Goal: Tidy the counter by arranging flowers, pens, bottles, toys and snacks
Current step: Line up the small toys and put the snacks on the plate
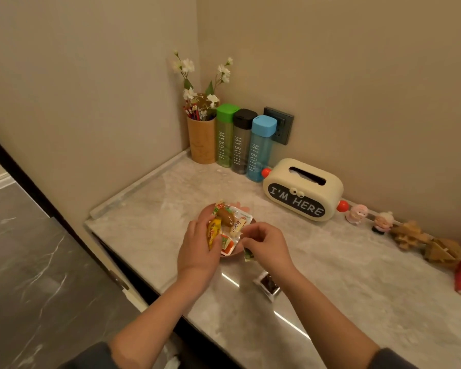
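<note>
Snack step: left hand (197,249) grips yellow packet (213,231) at plate (232,255); right hand (266,243) pinches green packet (248,253). Next, place both.

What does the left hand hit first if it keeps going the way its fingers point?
Probably the snack packets piled on the pink plate: the left hand already curls against their near-left side. Depth is hard to judge.

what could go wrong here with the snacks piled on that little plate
The plate is small and heaped with snack packets, so one could slide off as the left hand presses the pile. The right hand pinches a green packet over the rim; it may drop. A dark packet lies near the counter's front edge and could get knocked off.
</note>
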### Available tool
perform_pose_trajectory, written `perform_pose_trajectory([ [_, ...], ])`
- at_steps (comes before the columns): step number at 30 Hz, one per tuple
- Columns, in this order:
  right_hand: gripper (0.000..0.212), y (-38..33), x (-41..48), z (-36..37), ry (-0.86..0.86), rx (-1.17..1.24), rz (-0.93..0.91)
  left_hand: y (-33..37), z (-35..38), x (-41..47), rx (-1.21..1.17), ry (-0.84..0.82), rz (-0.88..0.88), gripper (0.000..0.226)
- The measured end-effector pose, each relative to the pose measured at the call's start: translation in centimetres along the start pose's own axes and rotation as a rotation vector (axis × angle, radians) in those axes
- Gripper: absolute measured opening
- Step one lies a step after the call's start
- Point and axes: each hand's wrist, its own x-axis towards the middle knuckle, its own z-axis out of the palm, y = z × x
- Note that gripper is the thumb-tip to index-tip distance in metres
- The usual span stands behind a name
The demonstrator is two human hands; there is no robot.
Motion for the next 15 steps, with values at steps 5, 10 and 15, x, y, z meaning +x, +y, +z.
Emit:
perform_pose_trajectory([
  [5, 0.038, -1.1, 2.4, 3.3, -0.001, -0.084, -0.041, -1.2, -1.2, 2.9, 0.001, -0.066, -0.092, 0.046],
  [10, 0.043, -1.1, 3.9, 6.1, 0.007, -0.226, -0.067, -2.7, -1.5, 5.4, -0.024, -0.134, -0.068, 0.046],
  [15, 0.047, -1.1, 4.1, 6.6, 0.08, -0.248, -0.095, -3.4, -1.3, 7.1, -0.016, -0.17, -0.033, 0.034],
])
